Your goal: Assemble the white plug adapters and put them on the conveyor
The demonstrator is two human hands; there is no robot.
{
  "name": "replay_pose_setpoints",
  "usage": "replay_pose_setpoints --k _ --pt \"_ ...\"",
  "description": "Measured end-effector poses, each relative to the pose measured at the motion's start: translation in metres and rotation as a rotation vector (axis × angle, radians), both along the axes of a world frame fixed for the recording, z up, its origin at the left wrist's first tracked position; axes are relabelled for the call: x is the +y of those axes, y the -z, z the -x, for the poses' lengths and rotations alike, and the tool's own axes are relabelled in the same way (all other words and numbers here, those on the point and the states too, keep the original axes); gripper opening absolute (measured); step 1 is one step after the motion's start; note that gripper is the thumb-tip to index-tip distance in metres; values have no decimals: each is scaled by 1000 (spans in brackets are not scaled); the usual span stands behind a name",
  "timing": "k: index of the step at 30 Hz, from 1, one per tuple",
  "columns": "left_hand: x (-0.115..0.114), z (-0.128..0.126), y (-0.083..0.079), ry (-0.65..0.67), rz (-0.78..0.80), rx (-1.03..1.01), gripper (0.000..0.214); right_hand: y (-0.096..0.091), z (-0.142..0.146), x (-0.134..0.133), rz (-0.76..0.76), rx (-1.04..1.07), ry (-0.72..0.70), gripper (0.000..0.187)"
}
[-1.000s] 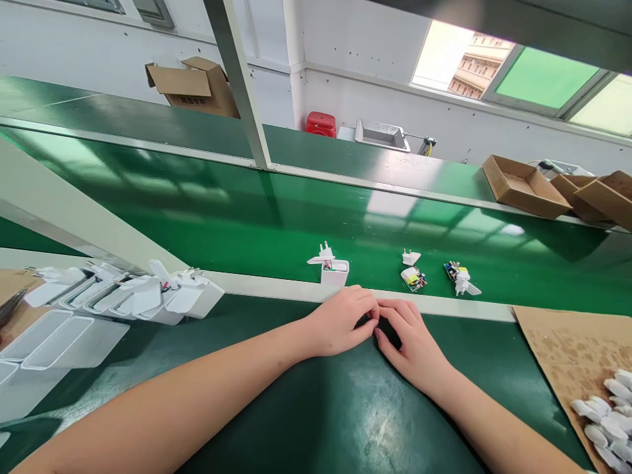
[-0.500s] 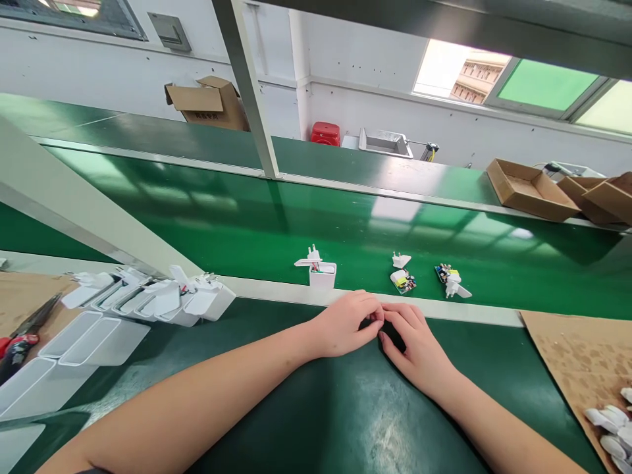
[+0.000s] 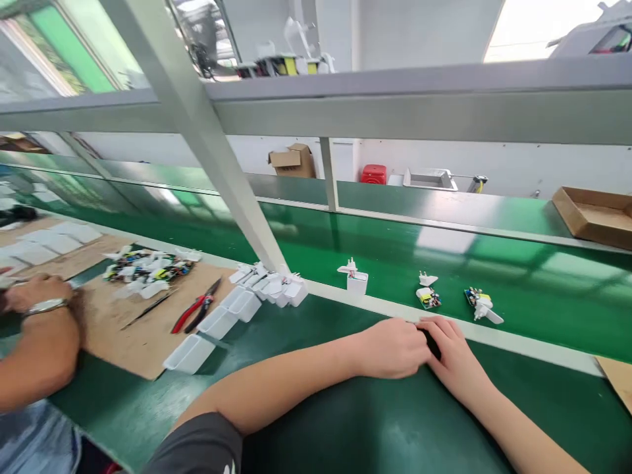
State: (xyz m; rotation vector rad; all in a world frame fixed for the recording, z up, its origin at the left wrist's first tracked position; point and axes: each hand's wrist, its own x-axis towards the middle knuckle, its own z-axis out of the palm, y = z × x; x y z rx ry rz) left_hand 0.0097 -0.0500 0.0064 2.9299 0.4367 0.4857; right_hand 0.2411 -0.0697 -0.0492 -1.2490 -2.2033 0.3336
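My left hand [image 3: 395, 349] rests near the front rail of the green belt, its fingers curled in and no object showing in them. Against its fingertips lies my right hand [image 3: 450, 347], fingers bent, the thumb apart from them, nothing visible in its grasp. Beyond the hands, on the belt, stands a white charger housing [image 3: 357, 283] with a plug piece [image 3: 350, 266] on top. Farther right are a circuit board [image 3: 428, 298] beside a white plug piece [image 3: 427, 279], and another board [image 3: 474, 296] with a plug piece [image 3: 486, 309] attached.
White housings with plugs [image 3: 276, 284] line up by a slanting post [image 3: 232, 171]. Empty white cases [image 3: 190, 353] stand nearer. Red-handled pliers [image 3: 195, 309] and a pile of boards [image 3: 148, 268] lie on cardboard. A co-worker's arm [image 3: 42, 336] is at left.
The view has swung left and up, bringing the co-worker's arm, pliers and board pile into sight. My hands stay together by the rail; my left fingers are more curled.
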Motion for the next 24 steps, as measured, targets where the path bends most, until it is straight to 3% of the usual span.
replay_pose_setpoints --k 3,5,7,10,11,13,16,18,21,24 --pt "-44 38 -23 -63 -86 46 15 5 -1 2 -47 -13 14 22" --pt "-72 85 -38 -261 -69 5 7 8 -2 2 -61 -34 24 22" --pt "-96 143 -45 -668 -111 -162 16 12 -3 4 -71 -49 26 23" --pt "-124 236 -37 -1329 -269 -416 36 14 -3 7 -96 -60 31 22" --pt "-131 264 -31 -1500 -263 -467 49 14 -2 8 -105 -68 31 22" --pt "-143 309 -16 -1693 -63 -476 65 11 2 7 -124 -94 27 21" --pt "-152 346 3 -1619 305 -430 64 4 8 3 -144 -139 29 19" --pt "-156 353 9 -1666 308 -413 63 -1 9 3 -150 -163 53 17" --pt "-166 344 12 -1688 263 -462 66 -7 -1 12 -173 -197 144 19" --pt "-180 313 14 -1530 244 -415 59 -15 -25 32 -205 -221 303 27"
